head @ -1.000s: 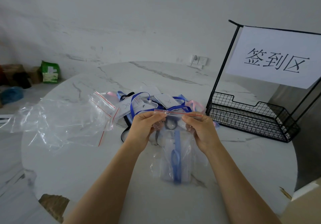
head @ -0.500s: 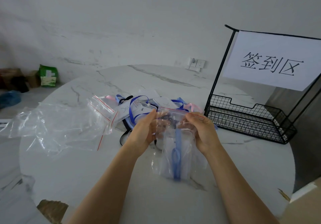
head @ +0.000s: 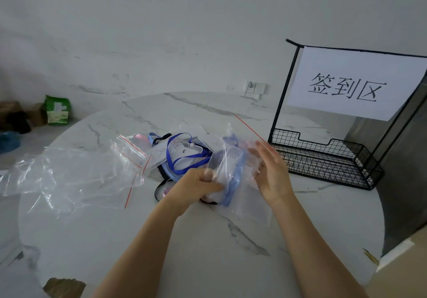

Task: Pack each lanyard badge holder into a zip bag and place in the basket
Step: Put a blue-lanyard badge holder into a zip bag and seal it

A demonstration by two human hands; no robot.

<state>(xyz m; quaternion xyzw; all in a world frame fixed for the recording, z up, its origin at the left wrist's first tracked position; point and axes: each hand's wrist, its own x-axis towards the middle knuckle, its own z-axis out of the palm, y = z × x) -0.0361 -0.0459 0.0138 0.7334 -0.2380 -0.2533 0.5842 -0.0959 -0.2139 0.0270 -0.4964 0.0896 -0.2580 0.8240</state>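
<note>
A clear zip bag [head: 233, 173] with a light blue lanyard badge holder inside lies tilted above the table between my hands, its red zip line pointing towards the basket. My left hand [head: 196, 188] grips the bag's lower end. My right hand [head: 271, 175] presses flat against the bag's right side with its fingers spread. Behind them lies a pile of lanyard badge holders [head: 182, 154] with dark blue, pink and black straps. The black wire basket [head: 328, 166] stands at the right.
A heap of spare clear zip bags [head: 76, 177] covers the left of the round marble table [head: 208, 251]. A white sign with black characters [head: 351, 82] hangs on the basket's frame. Boxes and a green pack [head: 56, 110] sit on the floor far left.
The bag hung upright with both hands pinching its zip top. Now it is tipped sideways and shifted right; my left hand holds its lower end and my right hand has opened flat.
</note>
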